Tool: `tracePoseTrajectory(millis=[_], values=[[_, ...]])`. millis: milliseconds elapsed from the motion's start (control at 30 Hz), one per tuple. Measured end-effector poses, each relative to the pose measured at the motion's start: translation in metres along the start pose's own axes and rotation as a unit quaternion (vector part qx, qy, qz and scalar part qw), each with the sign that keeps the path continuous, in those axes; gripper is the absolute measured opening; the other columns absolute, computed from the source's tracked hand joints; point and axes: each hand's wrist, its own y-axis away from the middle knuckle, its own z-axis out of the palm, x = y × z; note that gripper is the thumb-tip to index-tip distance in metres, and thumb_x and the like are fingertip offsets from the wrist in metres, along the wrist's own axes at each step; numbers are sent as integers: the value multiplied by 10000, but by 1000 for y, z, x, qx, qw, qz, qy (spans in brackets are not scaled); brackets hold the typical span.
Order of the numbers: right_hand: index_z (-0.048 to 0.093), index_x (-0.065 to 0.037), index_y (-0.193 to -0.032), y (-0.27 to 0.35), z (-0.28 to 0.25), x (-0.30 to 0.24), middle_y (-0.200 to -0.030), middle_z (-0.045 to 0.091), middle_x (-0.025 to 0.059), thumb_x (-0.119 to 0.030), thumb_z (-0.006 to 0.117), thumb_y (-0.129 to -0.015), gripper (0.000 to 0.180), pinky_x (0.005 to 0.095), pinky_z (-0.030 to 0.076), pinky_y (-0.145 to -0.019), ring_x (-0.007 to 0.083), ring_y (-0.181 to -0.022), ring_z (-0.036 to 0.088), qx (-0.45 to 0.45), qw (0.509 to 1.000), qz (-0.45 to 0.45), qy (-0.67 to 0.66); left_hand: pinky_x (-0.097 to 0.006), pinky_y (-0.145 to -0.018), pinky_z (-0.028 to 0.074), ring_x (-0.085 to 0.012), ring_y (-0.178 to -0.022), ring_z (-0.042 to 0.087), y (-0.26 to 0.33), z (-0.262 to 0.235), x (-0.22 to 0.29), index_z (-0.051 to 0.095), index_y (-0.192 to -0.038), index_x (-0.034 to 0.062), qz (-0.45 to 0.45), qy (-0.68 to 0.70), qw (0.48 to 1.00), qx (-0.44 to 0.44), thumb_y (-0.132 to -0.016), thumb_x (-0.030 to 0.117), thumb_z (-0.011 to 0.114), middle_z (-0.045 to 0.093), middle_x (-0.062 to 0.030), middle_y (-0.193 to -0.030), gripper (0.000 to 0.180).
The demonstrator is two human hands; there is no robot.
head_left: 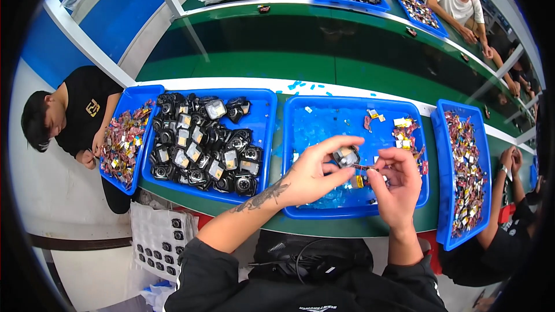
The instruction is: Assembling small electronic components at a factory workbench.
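Note:
Above the middle blue tray, my left hand grips a small black camera-like housing with a pale grey face. Close by on the right, my right hand is closed in a pinch at a thin wired part that stretches between both hands. Its far end lies hidden behind my fingers. Just below them a small yellow-wrapped piece shows; whether it hangs from the wire or lies in the tray, I cannot tell. Blue film scraps and small wired boards lie in this tray.
On the left, a blue tray holds many black housings. Blue trays of small wired boards stand at far left and right. A white frame rail runs behind. Co-workers sit left, right and opposite. A tray of black parts sits lower left.

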Motion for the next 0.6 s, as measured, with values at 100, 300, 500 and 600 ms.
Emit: tracePoseTrajectory(millis=[100,300,500,600], values=[[546,6,-1103,0,-3,3,-984,547,61,124,649,-800,341,244,528,-779,109,-865,604,7,997,-60,47,-268,-892,488,-111,-1048,563,-3,-2,1,413,-1320,49,-22,109,994,4,-920,-54,526,534,-54,-1121,428],[495,25,-1111,2,-2,10,-986,545,88,147,630,-800,360,276,528,-792,143,-852,611,17,998,-52,-42,-269,-866,495,-95,-1029,568,-1,1,-8,462,-1270,36,-1,116,993,15,-935,-19,535,550,-48,-1136,347],[492,31,-1090,4,-12,20,-993,571,126,150,608,-811,325,305,531,-799,197,-900,615,-19,979,-202,24,-298,-849,516,-158,-1045,602,-3,-7,-10,635,-1083,-15,-19,125,992,6,-917,9,597,597,-142,-1201,172],[531,22,-1100,-1,-14,3,-993,593,120,108,654,-796,339,311,531,-822,211,-908,630,-60,989,-117,64,-297,-853,515,-159,-1031,604,-1,-5,-7,679,-1040,-23,10,58,997,55,-895,4,628,603,-148,-1201,156]])
